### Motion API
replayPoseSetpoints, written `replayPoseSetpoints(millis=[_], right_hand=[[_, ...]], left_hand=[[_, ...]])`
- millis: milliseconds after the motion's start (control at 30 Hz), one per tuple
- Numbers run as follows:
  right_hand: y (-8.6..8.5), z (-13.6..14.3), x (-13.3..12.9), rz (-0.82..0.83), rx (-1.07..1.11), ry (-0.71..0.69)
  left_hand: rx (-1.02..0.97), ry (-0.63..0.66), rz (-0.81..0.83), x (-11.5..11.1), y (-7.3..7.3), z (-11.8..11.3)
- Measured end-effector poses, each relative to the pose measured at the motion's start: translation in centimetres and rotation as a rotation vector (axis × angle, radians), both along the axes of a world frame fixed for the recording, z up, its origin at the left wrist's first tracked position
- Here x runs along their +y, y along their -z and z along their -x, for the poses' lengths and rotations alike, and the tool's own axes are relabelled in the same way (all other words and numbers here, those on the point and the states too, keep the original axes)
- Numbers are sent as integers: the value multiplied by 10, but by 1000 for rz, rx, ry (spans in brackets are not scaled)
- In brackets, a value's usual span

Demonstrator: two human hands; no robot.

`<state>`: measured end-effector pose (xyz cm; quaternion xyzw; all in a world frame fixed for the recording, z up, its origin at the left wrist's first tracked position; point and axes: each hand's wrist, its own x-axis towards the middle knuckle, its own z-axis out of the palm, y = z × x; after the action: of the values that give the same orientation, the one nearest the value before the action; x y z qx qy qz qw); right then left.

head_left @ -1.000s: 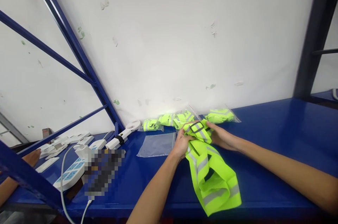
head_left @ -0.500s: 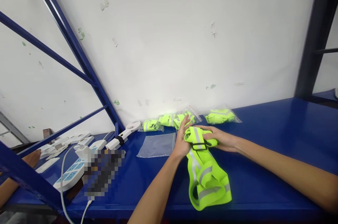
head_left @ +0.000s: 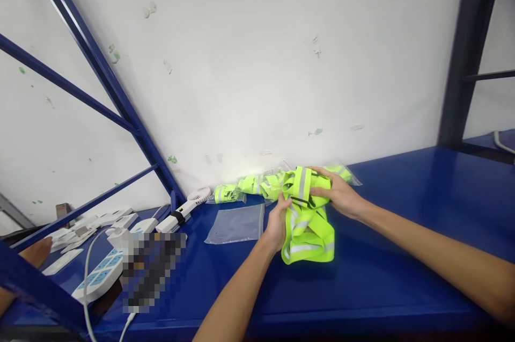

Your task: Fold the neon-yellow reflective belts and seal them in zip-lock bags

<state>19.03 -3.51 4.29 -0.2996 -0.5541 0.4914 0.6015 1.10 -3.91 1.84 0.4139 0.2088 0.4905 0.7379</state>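
A neon yellow-green reflective strap vest (head_left: pixel 308 245) with silver stripes and black buckles is partly bundled in front of me. My right hand (head_left: pixel 340 191) grips the folded upper part from the right, thumb on the near side. My left hand (head_left: pixel 277 224) is closed on its left edge, with some fingers hidden behind the straps. The lower straps hang in loose loops over the blue table (head_left: pixel 386 261). Left of my left hand lies a flat clear plastic bag (head_left: pixel 235 224). Behind the hands, bagged reflective vests (head_left: pixel 253 185) lie along the wall.
At left are a white handheld fan (head_left: pixel 183 213), a power strip (head_left: pixel 102 272) with cables and a pixelated dark patch (head_left: pixel 153 272). Blue rack bars (head_left: pixel 100 73) slant across the left side. Another person's hand (head_left: pixel 38 253) is beyond them, near white flat items (head_left: pixel 64 261).
The bundled part of the vest has been raised and turned, and the hanging loops have drawn up. My right hand has moved upward with it. The view has shifted slightly.
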Motion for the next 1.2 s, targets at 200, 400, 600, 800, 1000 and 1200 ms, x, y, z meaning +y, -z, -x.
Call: replayPoseSetpoints(millis=[200,400,600,800,1000,1200], right_hand=[[-1,7,-6,-148,-231,175],[2,14,-12,-365,-428,357],[20,8,-1,-652,-609,438],[38,-8,16,-788,-787,357],[42,-12,17,-804,-875,315],[32,2,-13,-612,-747,95]], left_hand=[[207,139,-66,-2,3,-1],[399,102,-63,2,2,3],[371,-11,29,7,6,0],[241,-8,85,-4,-2,-3],[130,245,147,-6,-13,5],[286,37,85,8,7,14]])
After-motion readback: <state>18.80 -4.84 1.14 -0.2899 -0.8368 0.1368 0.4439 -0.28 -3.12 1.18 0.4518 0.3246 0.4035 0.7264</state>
